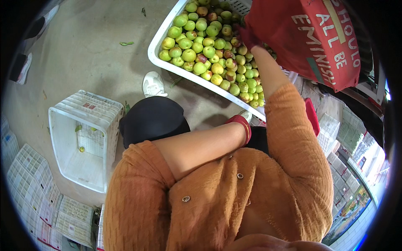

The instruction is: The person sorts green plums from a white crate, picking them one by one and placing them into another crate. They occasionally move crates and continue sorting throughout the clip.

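Observation:
A white plastic crate [152, 51] full of round green fruits [189, 55], some blushed red-brown, stands before me. My right hand [248, 36] wears a dark red glove and reaches into the crate's right side, over the fruits. Its fingers are dark and partly hidden, so its grip cannot be made out. My left forearm crosses in front of my body. Of my left hand [241, 127], only the red glove's cuff area shows, near the crate's near edge; the fingers are hidden. Red fabric [276, 28] with large printed letters overhangs the crate beside my right hand.
On the floor to my left, a white crate [81, 116] lies on its side with one fruit [82, 149] and some leaves inside. Stacked crates [29, 175] stand at the lower left. Another person's shoes [25, 69] show at the upper left. A white shoe [153, 84] is near the fruit crate.

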Motion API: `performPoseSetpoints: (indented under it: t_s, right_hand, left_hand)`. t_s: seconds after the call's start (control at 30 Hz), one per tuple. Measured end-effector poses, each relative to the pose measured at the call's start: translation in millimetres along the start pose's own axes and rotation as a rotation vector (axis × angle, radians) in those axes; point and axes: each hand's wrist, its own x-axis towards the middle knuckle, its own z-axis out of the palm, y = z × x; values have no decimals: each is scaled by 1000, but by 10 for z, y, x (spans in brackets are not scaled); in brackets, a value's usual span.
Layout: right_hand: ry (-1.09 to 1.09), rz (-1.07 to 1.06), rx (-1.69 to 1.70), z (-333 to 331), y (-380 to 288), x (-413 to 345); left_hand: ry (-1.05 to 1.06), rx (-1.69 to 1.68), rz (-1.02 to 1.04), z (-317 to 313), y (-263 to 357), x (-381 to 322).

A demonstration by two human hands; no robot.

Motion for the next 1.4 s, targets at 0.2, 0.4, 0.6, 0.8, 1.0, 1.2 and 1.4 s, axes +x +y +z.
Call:
performPoseSetpoints:
  t_s: [0.2,0.4,0.6,0.8,1.0,1.2,1.4]
  right_hand:
    - [-222,-137,505,416,-813,-1065]
    - [-1127,-319,679,1988,-2787,-2370]
    - [-914,-925,-36,2247,-3058,-2537]
    - [-16,-561,247,1131,-1452,-808]
    - [280,-270,-510,549,-347,-482]
    - [262,-208,-411,812,-249,-493]
    - [147,-367,-165,774,-219,-910]
  left_hand:
    - [97,206,90,64,53,4]
    - [111,130,52,130,150,-91]
    - [169,95,30,196,158,-166]
    - [281,17,15,330,105,-107]
    - [402,-25,31,393,18,-32]
    - [456,-31,34,503,15,140]
    - [282,-94,-17,452,36,398]
